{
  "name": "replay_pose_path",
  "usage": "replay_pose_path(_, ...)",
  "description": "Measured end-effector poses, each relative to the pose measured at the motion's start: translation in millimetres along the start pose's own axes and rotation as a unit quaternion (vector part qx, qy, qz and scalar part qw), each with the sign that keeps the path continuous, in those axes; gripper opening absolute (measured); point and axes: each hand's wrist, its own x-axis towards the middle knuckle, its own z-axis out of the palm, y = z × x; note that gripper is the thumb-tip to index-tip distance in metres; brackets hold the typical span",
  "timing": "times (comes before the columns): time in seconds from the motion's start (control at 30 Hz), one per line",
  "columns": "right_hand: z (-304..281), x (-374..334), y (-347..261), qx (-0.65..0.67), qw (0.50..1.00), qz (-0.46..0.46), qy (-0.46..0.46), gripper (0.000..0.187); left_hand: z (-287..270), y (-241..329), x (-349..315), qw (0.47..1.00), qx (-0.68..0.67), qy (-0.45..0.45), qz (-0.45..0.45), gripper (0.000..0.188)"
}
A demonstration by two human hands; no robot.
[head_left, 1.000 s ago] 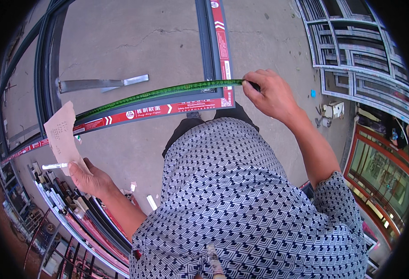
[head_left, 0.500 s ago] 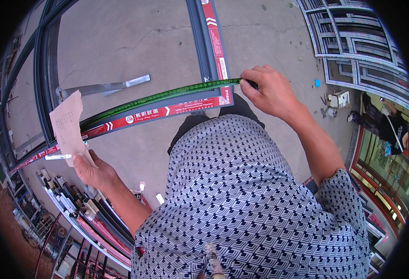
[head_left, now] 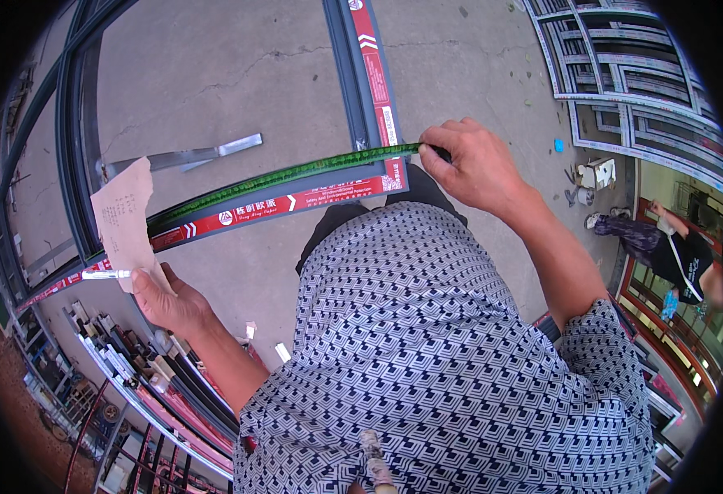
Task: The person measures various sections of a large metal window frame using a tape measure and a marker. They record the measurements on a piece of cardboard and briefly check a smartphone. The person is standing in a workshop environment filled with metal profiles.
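My right hand (head_left: pixel 478 169) pinches the end of a green tape measure blade (head_left: pixel 295 171) near the corner of a dark grey window frame (head_left: pixel 351 74) with red protective film. The blade stretches left along the frame's near bar and passes behind a torn piece of brown cardboard (head_left: pixel 123 210) with handwriting. My left hand (head_left: pixel 170 305) is closed on the cardboard and a white marker pen (head_left: pixel 106 274), the thumb on top. The cardboard hides the blade's left end, and I cannot see whether my left hand also holds the tape's case.
A metal strip (head_left: pixel 213 151) lies inside the frame above the concrete floor. White-edged frames (head_left: pixel 625 74) are stacked far right. At right, another person (head_left: pixel 678 255) stands by a doorway. Long profiles (head_left: pixel 151 362) fill a rack at lower left.
The other person at right has come further into view. My hands, the tape blade and the cardboard have barely moved.
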Motion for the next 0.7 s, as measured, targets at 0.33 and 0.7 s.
replay_pose_path(0.33, -1.1, -0.4, 2.8, 0.0, 1.0, -0.002, -0.003, 0.02, 15.8, -5.4, -2.1, 0.999, -0.023, -0.04, -0.005, 0.043)
replay_pose_path(0.7, 2.0, 4.0, -2.9, 0.033, 0.999, -0.025, -0.003, 0.017, 32.0, -17.3, -13.1, 0.996, 0.0, -0.093, -0.017, 0.013)
